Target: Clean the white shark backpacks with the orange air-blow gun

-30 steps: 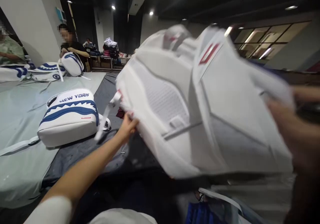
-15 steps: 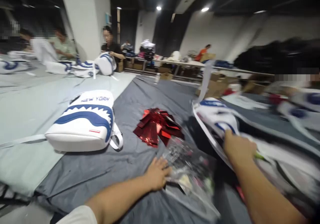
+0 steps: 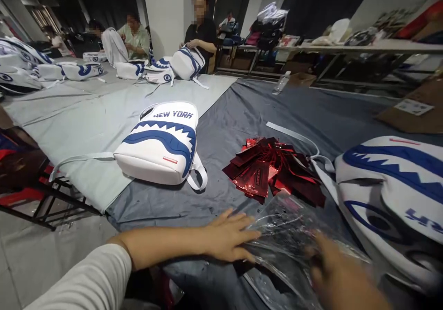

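Note:
My left hand [image 3: 230, 236] lies with fingers spread, its fingertips at the left edge of a clear plastic bag [image 3: 277, 254] near the table's front. Over the bag's right side is my right hand [image 3: 335, 273], smeared by motion, so its grip does not show. Small dark things inside the bag are hard to make out. Just beyond it lies a pile of shiny red tags [image 3: 273, 167]. To the right rests a white backpack [image 3: 391, 199] with blue shark teeth and an eye. Another white backpack [image 3: 155, 148] marked NEW YORK lies to the left.
Grey cloth [image 3: 221, 130] covers the table. A plastic bottle [image 3: 282, 83] stands at the far edge, with a cardboard box [image 3: 415, 107] at right. Across the table, a person in black [image 3: 202, 38] handles another backpack. More backpacks lie at far left.
My right hand has left the backpack on the right and come to the plastic bag. That backpack now lies on the table. My left hand has spread its fingers; the view has turned right-to-left.

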Motion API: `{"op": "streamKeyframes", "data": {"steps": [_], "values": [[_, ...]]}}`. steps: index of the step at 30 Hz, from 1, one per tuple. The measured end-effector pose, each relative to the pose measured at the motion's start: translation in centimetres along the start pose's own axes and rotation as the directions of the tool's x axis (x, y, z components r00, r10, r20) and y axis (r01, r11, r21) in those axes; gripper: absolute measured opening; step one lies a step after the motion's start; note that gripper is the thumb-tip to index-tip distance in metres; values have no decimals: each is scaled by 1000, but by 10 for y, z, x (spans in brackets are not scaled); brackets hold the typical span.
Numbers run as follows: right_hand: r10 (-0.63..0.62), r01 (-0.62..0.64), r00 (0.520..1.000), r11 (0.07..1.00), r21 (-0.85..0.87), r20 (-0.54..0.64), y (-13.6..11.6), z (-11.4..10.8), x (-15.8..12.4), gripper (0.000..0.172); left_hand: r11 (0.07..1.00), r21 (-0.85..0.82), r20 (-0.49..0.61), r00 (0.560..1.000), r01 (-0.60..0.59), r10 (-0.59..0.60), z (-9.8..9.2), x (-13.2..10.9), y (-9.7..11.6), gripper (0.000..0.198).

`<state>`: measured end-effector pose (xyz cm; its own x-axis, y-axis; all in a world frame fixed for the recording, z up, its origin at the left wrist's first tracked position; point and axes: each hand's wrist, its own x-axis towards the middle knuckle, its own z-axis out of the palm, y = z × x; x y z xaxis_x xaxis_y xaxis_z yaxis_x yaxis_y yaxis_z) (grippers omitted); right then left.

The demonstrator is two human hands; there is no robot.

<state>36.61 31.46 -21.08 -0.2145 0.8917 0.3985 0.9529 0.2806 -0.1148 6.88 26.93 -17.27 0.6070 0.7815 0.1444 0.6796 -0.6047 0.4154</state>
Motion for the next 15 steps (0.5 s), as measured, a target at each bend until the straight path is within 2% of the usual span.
{"op": "streamKeyframes", "data": {"steps": [1,3,4,6,8,10,13,15], "values": [[-139,140,990,989,55,-14,-25,5,-33,63,998,58,-85,996,9,-4,-16,-6,-4,61],[-323,323,946,944,62,-10,-70,24,-90,62,976,195,-260,964,101,-48,-53,-18,-17,52],[-317,318,948,948,11,-29,-88,36,-108,56,947,261,-340,936,185,-89,-72,-24,-26,52],[-240,239,971,969,-69,-1,-111,57,-120,49,849,352,-454,865,393,-213,-109,-34,-48,68],[-144,148,989,984,-101,45,-119,70,-107,50,730,371,-467,794,575,-389,-137,-46,-73,94],[-73,85,992,990,-110,104,-122,71,-79,52,656,364,-408,747,661,-525,-151,-64,-96,103],[37,-10,985,988,-156,168,-132,61,-36,51,650,353,-379,738,673,-558,-149,-113,-115,80],[112,-77,977,979,-187,181,-144,54,-11,49,684,324,-397,750,654,-529,-142,-165,-112,65]]}}
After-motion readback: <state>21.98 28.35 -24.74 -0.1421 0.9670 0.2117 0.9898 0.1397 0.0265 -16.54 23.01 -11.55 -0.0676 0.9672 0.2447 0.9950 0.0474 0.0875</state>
